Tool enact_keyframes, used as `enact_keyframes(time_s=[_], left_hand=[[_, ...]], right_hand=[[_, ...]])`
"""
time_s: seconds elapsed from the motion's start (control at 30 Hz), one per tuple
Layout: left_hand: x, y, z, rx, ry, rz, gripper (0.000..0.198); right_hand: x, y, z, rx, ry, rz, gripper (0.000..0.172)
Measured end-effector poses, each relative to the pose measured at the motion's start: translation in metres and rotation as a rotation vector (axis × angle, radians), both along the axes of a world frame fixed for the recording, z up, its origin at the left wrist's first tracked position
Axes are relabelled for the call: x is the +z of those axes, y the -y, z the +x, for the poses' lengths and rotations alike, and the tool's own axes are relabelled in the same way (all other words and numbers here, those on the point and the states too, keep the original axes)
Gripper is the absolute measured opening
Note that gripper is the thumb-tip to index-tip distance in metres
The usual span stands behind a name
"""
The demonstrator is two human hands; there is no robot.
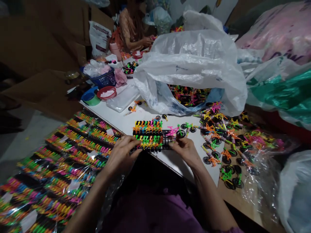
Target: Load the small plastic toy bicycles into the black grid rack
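A black plastic rack (167, 142) lies near the table's front edge, its left and middle parts packed with upright toy bicycles (148, 137) in orange, green and yellow. My left hand (123, 150) is closed around the rack's left end, with fingers and thumb at the outermost bicycles. Over the rack's bare right end, my right hand (186, 150) pinches a pink toy bicycle (173, 130) with dark wheels; its fingertips partly cover the lower side. Just right of it, a green toy bicycle (188, 127) lies on the white table.
Loose toy bicycles (213, 132) are heaped at right. A large white sack (189, 68) opens behind the rack, full of more. Packed bags of bicycles (63, 161) lie at left. Beyond are a red basket (107, 93), a blue basket (103, 79) and a seated person (132, 29).
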State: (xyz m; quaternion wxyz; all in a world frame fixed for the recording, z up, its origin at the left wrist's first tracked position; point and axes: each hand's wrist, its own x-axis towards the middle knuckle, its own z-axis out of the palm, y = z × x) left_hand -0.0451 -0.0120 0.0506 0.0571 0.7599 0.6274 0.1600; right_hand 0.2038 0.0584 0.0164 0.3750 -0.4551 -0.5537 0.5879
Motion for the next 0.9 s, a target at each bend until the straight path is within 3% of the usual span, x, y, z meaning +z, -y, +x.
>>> enact_keyframes(time_s=[0.23,0.37,0.53,0.73,0.9], left_hand=[[-0.014,-0.016,0.014,-0.078,0.030,-0.095,0.021],[-0.013,-0.020,0.009,-0.134,0.154,-0.166,0.019],[-0.006,-0.026,0.005,-0.212,0.154,-0.235,0.019],[-0.007,-0.028,-0.002,-0.281,0.170,-0.231,0.022],[-0.009,-0.025,0.000,-0.264,0.095,-0.235,0.027]], right_hand=[[-0.002,0.012,-0.019,0.052,-0.106,-0.126,0.033],[-0.005,0.019,-0.024,0.081,-0.120,-0.199,0.037],[-0.002,0.020,-0.039,0.051,-0.167,-0.253,0.041],[-0.002,0.021,-0.040,0.041,-0.126,-0.196,0.036],[-0.003,0.023,-0.040,0.042,-0.093,-0.125,0.034]])
